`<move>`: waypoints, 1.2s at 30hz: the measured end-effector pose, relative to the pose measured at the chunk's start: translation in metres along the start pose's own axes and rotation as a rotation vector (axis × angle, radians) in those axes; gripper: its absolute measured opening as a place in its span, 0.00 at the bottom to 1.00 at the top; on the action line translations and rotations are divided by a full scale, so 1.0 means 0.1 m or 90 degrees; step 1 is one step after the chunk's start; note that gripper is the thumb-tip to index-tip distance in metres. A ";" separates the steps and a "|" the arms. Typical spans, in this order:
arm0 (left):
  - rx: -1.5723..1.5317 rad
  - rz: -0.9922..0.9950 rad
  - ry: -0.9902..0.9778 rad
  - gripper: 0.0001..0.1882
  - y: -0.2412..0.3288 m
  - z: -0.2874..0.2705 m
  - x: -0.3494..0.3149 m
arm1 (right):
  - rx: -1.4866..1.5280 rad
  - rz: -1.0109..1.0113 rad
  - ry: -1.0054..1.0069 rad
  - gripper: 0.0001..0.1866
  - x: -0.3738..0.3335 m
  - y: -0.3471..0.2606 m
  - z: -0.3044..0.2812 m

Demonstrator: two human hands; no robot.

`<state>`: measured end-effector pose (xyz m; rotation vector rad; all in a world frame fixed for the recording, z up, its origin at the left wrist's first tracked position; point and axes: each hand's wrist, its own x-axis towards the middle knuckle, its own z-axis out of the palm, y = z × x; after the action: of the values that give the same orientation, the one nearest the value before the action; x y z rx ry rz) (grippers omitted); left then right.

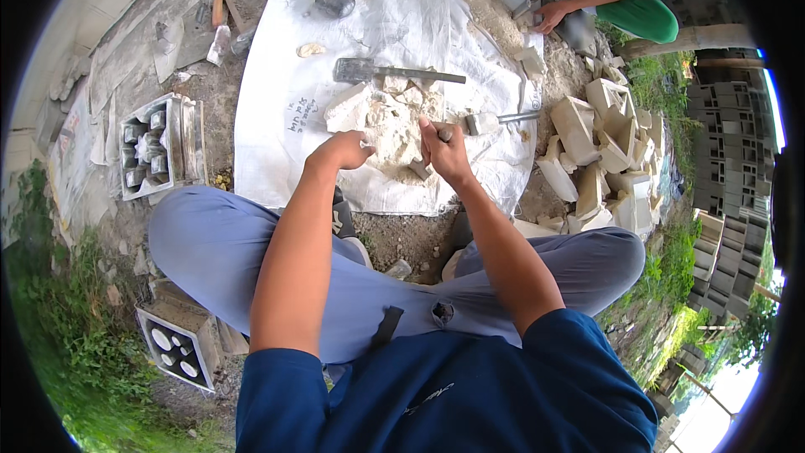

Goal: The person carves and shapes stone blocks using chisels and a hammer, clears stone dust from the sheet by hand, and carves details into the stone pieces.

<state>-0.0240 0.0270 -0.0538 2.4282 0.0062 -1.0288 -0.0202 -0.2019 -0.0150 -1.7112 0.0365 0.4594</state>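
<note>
One hammer (421, 169) was gripped in the right hand (446, 153), head at the near edge of pale rubble (394, 128) on a white sheet (275, 67). Left hand (340, 151) curled beside the rubble; couldn't tell its hold.

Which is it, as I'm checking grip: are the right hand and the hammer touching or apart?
Touching: the head view shows the right hand wrapped around the hammer by its handle.
</note>
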 end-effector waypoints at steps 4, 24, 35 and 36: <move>0.011 -0.084 -0.046 0.26 -0.39 0.28 0.19 | 0.074 -0.129 0.142 0.31 0.02 0.09 0.09; -0.015 -0.014 0.058 0.21 -0.38 0.68 0.20 | -0.027 -0.196 0.308 0.31 -0.12 0.39 0.16; 0.087 0.094 0.050 0.25 -0.42 0.94 0.08 | 0.012 -0.178 0.288 0.30 -0.06 0.26 0.27; 0.092 0.102 0.063 0.25 -0.49 0.98 -0.02 | 0.051 -0.199 0.273 0.30 -0.12 0.19 0.29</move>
<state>-0.1007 0.0262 -0.1315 2.5596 -0.2336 -0.8635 -0.0447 -0.1809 -0.0330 -1.6732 0.0949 -0.1426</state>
